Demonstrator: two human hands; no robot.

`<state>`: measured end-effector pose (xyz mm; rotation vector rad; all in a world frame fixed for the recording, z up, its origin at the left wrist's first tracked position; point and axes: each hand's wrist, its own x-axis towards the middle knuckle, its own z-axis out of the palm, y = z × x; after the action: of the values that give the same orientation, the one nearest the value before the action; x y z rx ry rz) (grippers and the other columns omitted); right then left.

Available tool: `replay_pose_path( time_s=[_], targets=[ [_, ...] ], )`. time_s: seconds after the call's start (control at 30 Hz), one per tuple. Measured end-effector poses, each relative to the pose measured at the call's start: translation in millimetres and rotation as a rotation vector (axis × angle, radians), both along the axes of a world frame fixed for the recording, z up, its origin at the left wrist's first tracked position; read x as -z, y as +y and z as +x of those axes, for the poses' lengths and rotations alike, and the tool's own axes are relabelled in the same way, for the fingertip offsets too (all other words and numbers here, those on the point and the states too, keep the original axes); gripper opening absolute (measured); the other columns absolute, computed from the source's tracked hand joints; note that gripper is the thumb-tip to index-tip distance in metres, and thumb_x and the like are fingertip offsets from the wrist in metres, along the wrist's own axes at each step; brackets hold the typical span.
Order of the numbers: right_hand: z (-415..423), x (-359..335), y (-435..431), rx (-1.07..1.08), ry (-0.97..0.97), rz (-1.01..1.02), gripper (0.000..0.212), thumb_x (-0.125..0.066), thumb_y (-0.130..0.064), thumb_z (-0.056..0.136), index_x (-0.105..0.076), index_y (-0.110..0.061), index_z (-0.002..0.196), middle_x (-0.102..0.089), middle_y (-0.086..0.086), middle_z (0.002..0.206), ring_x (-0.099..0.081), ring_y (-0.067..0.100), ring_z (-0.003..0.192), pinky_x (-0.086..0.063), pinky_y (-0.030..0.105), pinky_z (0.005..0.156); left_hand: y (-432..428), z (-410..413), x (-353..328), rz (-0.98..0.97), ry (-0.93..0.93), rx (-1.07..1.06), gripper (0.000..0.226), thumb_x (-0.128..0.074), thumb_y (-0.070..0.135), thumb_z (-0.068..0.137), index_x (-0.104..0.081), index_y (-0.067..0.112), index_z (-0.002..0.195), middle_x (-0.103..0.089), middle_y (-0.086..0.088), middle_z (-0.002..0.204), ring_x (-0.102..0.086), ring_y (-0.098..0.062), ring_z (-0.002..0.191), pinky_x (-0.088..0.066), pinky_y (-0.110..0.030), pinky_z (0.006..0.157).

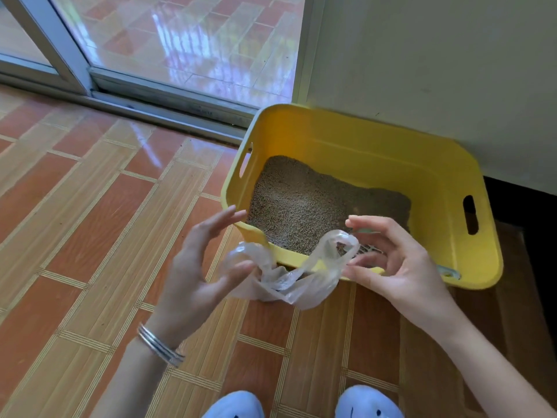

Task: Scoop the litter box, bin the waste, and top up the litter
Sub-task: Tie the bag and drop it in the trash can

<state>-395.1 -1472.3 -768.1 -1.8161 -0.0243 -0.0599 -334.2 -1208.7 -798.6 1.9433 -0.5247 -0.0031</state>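
slippers (301, 402), pale blue and soft-looking, sit on your feet at the bottom edge, nearest of all, well short of the yellow plastic litter box (391, 152). just above them your two forearms reach forward, with stacked silver bangles (159, 346) on the left wrist. between your hands hangs a thin clear plastic bag (289, 279), crumpled, just in front of the box's near rim and overlapping it. your left hand (196, 267) pinches one side of the bag between thumb and a lower finger, while its other fingers stretch out straight toward the box's near left corner. your right hand (394, 260) has its fingers curled at the bag's looped handle, just over the near rim; the thumb and fingertips look to be pinching the film there.

under that hand, inside the box by the near wall, a white slotted scoop (369, 250) shows only in part. beyond it the box holds grey-brown granular litter (301, 200), lying deeper toward the left wall. the box has slot handles in its left and right walls. it stands on orange and tan tiled floor (90, 206), its far side close to a cream wall (437, 70). left of the box, farther off, runs a sliding glass door (180, 40) in a grey metal frame.
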Motion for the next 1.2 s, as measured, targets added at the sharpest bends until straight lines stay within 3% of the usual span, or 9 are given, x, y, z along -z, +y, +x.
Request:
replay_pose_path(
  time_s=[0.23, 0.37, 0.5, 0.6, 0.7, 0.8, 0.9, 1.07, 1.2],
  targets=[
    [9.5, 18.9, 7.3, -0.282, -0.004, -0.366, 0.068, -0.059, -0.051, 0.081, -0.033, -0.034, 0.141, -0.028, -0.022, 0.147, -0.018, 0.008, 0.140, -0.020, 0.021, 0.112, 9.9, 4.4, 12.7, 0.200, -0.106, 0.235, 0.070, -0.055, 0.061, 0.081, -0.037, 0.031, 0.141, -0.031, 0.012, 0.151, -0.019, -0.017, 0.143, -0.019, -0.033, 0.115],
    [14.2, 27.3, 16.5, -0.397, -0.052, -0.375, 0.029, -0.055, -0.046, 0.086, -0.060, -0.033, 0.111, -0.044, -0.017, 0.138, -0.016, 0.015, 0.142, -0.020, 0.027, 0.114, -6.1, 9.8, 13.1, 0.157, -0.162, 0.299, 0.034, -0.052, 0.044, 0.090, -0.063, 0.020, 0.112, -0.042, 0.007, 0.145, -0.023, -0.022, 0.142, -0.021, -0.035, 0.114],
    [9.1, 28.0, 22.0, -0.414, 0.055, -0.019, 0.026, -0.047, -0.037, 0.093, -0.055, -0.012, 0.092, -0.065, 0.001, 0.113, -0.041, 0.020, 0.131, -0.034, 0.040, 0.105, -25.4, 0.3, 4.4, -0.181, 0.109, 0.243, 0.033, -0.040, 0.045, 0.095, -0.066, 0.026, 0.102, -0.062, 0.004, 0.123, -0.048, -0.020, 0.127, -0.038, -0.036, 0.105],
    [5.0, 18.6, 24.2, -0.294, 0.067, 0.290, 0.025, -0.044, -0.028, 0.096, -0.048, -0.003, 0.091, -0.065, 0.010, 0.080, -0.065, 0.027, 0.092, -0.044, 0.039, 0.097, -34.2, -4.7, -4.1, -0.386, 0.167, 0.189, 0.028, -0.038, 0.041, 0.097, -0.058, 0.034, 0.080, -0.065, 0.004, 0.078, -0.066, -0.021, 0.083, -0.047, -0.029, 0.087],
    [3.5, 25.1, 28.2, -0.114, 0.114, 0.330, 0.017, -0.044, -0.020, 0.094, -0.045, -0.004, 0.089, -0.051, -0.002, 0.063, -0.054, 0.014, 0.059, -0.051, 0.036, 0.077, -37.8, -7.1, 1.0, -0.386, 0.243, 0.146, 0.042, -0.041, 0.049, 0.094, -0.047, 0.014, 0.074, -0.046, 0.003, 0.056, -0.049, -0.010, 0.051, -0.045, -0.025, 0.058],
    [3.4, 39.5, 33.8, 0.001, 0.219, 0.282, 0.008, -0.045, -0.016, 0.093, -0.041, -0.010, 0.098, -0.052, -0.002, 0.061, -0.045, 0.008, 0.054, -0.040, 0.021, 0.057, -42.5, -3.7, 17.7, -0.233, 0.394, 0.126, 0.051, -0.048, 0.072, 0.078, -0.053, 0.024, 0.094, -0.051, 0.010, 0.062, -0.047, -0.004, 0.054, -0.041, -0.035, 0.056],
    [4.7, 45.1, 39.3, 0.051, 0.191, 0.225, 0.013, -0.045, -0.007, 0.094, -0.035, -0.016, 0.095, -0.053, 0.001, 0.062, -0.047, 0.007, 0.057, -0.038, 0.015, 0.056, -44.3, -2.7, 28.8, -0.291, 0.564, 0.124, 0.073, -0.041, 0.088, 0.065, -0.050, 0.031, 0.111, -0.040, 0.006, 0.047, -0.035, -0.003, 0.042, -0.034, -0.022, 0.051],
    [8.4, 44.7, 44.6, -0.045, 0.029, -0.047, 0.017, -0.048, -0.013, 0.095, -0.035, -0.023, 0.092, -0.055, -0.001, 0.065, -0.050, 0.007, 0.058, -0.039, 0.018, 0.060, -51.2, -6.8, 18.9, -0.361, 0.629, 0.109, 0.038, -0.031, 0.046, 0.095, -0.046, 0.018, 0.115, -0.028, 0.007, 0.052, -0.022, -0.006, 0.047, -0.025, -0.013, 0.049],
    [7.9, 42.8, 46.9, -0.188, -0.038, -0.156, 0.014, -0.046, -0.015, 0.094, -0.037, -0.025, 0.099, -0.053, -0.001, 0.067, -0.050, 0.010, 0.060, -0.040, 0.017, 0.060, -56.2, -6.7, 17.2, -0.383, 0.740, 0.226, 0.028, -0.040, 0.019, 0.096, -0.042, -0.001, 0.115, -0.043, 0.011, 0.047, -0.034, 0.002, 0.041, -0.029, -0.009, 0.043]
  ],
)
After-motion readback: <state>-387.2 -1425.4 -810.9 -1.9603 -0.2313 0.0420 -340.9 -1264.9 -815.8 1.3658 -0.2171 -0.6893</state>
